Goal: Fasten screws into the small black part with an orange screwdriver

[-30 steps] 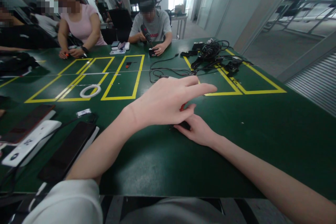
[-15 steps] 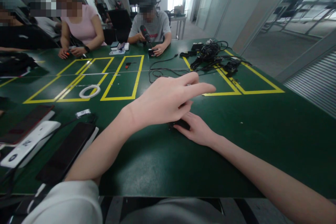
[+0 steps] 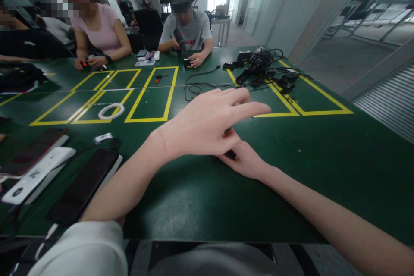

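Over a green worktop [image 3: 291, 194], a person's left hand [image 3: 208, 123] arches across the right hand [image 3: 248, 158], its grip too hidden to tell; the right grip clasps a dark object [image 3: 230, 154], partly covered beneath the left, near a small red spot [image 3: 224, 136].

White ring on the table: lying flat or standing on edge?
Flat: the white ring shows as a wide oval, its hole facing up, with green tabletop visible through it.
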Tool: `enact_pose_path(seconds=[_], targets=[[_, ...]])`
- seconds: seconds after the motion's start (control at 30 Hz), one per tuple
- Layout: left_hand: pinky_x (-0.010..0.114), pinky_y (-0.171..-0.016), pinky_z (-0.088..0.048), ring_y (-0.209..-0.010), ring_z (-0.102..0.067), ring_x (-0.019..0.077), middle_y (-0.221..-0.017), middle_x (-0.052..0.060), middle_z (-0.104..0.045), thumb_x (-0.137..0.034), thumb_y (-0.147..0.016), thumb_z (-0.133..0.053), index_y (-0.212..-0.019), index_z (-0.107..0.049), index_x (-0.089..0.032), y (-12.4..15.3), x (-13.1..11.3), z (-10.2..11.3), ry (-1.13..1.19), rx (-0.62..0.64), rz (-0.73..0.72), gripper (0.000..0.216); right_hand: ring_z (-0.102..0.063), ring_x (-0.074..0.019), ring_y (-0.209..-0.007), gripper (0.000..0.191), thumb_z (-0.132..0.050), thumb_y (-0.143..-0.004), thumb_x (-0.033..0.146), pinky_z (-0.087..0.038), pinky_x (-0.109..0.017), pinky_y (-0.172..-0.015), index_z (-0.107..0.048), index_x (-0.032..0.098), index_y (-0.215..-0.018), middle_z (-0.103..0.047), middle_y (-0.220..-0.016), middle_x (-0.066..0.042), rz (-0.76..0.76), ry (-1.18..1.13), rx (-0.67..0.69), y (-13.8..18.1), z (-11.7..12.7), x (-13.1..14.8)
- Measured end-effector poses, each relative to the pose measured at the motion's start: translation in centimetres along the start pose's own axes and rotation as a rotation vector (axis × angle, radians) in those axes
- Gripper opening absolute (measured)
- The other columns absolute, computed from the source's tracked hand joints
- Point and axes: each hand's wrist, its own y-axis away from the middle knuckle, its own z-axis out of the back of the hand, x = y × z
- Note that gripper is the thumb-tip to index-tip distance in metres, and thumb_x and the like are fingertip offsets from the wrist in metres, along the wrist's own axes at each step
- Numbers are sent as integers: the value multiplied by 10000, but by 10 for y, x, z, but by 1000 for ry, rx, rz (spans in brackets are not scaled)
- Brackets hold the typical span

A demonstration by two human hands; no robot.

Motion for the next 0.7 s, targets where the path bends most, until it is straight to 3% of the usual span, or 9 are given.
enact_pose_path(seconds=[0.13,0.53,0.7], targets=[[271,-758,-517,-940,-663,175,-1251,85,-638,-115,-923,-458,-1410,-560,-230,0,0,0,-8,13,60,511,-740,-305,-980,175,-636,-949,245,-615,-458,-853,-679,199,-1112,-785,-1055,-116,20,-9,2,0,0,-1],[266,-787,-524,-1004,-668,192,-1221,84,-662,-146,-915,-493,-1404,-561,-231,1,0,0,19,17,24,501,-744,-295,-933,99,-609,-960,254,-619,-439,-810,-680,206,-1010,-783,-985,-101,14,0,-5,0,0,-1],[267,-777,-523,-985,-670,184,-1249,79,-650,-136,-916,-484,-1423,-542,-246,1,1,-1,5,9,37,521,-743,-296,-981,158,-632,-946,236,-618,-444,-854,-675,207,-1096,-785,-1047,-103,32,-10,-10,0,0,-1]])
